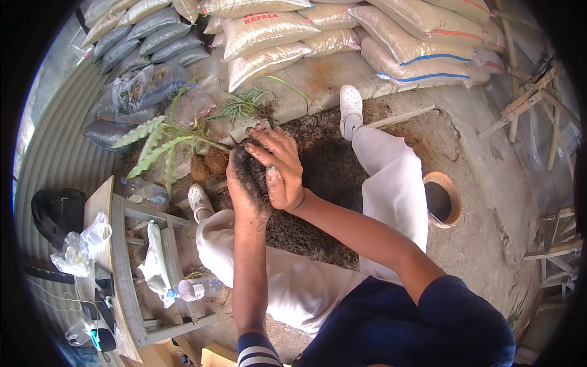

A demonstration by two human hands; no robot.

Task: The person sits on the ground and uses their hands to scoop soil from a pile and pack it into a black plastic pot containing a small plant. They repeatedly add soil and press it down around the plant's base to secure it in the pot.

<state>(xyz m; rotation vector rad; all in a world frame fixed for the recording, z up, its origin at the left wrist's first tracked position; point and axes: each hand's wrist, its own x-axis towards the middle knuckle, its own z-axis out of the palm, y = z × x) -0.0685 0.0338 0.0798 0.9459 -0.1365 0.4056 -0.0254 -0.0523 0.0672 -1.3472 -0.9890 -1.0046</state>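
A dark, damp clump of soil (251,172) is pressed between my two hands above the ground. My left hand (238,190) cups it from the left and below. From the right, my right hand (282,167) wraps over it, its fingers dirty with soil. A green plant with long wavy-edged leaves (158,144) leans out to the left beyond my hands; its stem runs to the clump, but my hands hide where they meet. Below lies a spread of dark loose soil (332,169) between my feet. Brown fibrous balls (208,165) rest just left of my hands.
Stacked filled sacks (270,34) line the far side. A grassy-leaved plant (243,104) lies before them. Rightward stands a clay pot (454,199). On my left are a wooden table (103,220), a grey stool frame (133,275) and a plastic bottle (190,290).
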